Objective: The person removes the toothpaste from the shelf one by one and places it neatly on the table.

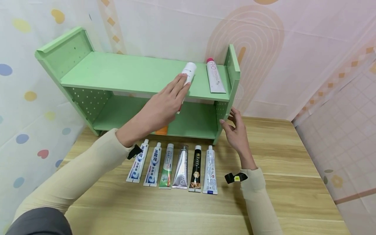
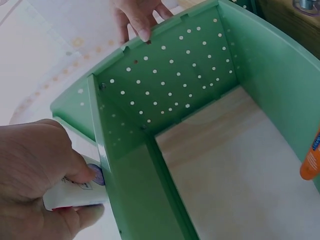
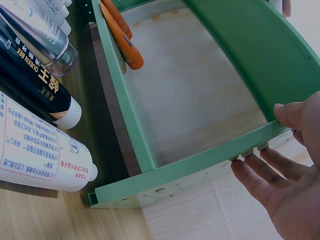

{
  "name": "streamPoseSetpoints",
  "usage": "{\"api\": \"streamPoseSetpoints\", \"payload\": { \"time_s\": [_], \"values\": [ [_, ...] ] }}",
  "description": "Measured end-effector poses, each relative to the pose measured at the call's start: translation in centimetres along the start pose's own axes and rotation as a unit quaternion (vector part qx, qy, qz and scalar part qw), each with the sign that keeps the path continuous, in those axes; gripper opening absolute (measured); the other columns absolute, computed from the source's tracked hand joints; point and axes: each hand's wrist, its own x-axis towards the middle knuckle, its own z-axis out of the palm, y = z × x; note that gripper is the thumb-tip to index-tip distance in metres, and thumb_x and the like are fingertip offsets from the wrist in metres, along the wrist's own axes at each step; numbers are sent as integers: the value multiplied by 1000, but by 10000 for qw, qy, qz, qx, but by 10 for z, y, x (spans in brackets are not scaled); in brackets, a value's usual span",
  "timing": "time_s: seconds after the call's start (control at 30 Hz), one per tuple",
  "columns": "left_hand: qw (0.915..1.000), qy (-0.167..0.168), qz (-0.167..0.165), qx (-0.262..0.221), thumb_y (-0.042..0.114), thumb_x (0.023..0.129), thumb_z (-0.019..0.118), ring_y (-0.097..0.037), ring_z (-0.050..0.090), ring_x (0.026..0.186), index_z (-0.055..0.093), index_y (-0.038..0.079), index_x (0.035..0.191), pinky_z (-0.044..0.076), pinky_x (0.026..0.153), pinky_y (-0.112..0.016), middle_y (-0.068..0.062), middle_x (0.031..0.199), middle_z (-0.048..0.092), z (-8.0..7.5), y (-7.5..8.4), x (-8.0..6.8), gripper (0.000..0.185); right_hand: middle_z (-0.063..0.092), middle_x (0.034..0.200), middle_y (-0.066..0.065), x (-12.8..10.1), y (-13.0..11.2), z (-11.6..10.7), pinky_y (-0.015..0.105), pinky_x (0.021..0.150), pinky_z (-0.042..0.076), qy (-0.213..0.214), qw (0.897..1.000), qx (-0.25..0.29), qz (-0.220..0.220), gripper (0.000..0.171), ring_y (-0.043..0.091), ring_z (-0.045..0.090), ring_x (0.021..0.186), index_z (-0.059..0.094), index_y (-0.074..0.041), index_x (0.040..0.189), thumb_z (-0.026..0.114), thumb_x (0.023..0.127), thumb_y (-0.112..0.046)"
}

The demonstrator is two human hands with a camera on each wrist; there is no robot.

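Left to right: six tubes (image 1: pixel 180 169) are lying side by side on the tabletop (image 1: pixel 282 156) by the front edge of the green rack (image 1: pixel 123 70), caps facing it, probably for easy reach. Left hand (image 1: pixel 160 104) is pinching a white tube (image 1: pixel 189 70) between thumb and fingers at the rack's upper front edge, cap toward the back, apparently to match the pink-capped tube (image 1: pixel 215 78) lying near the right end. Right hand (image 1: pixel 237 135) is gripping the rack's right side panel, thumb opposite slightly spread fingers, likely steadying it.
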Motion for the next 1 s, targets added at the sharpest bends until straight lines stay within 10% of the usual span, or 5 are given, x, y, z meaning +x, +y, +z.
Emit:
{"api": "streamPoseSetpoints", "payload": {
  "time_s": [0.17,1.0],
  "values": [
    [9994,121,-185,-284,-2,94,65,-34,19,159,29,-3,159,52,108,-49,-21,170,22,-1,-6,-13,74,43,157,20,3,14,0,17,94,53,40,10000,15,-51,61,44,49,138,35,-13,159,58,103,-5],
    [9933,1073,-334,-275,-21,68,74,-39,28,155,34,-8,155,49,108,-58,-24,167,27,-16,-24,-76,96,45,156,17,4,26,0,17,93,55,38,9996,-8,-297,58,38,52,135,38,-16,157,60,104,-12]
  ]
}}
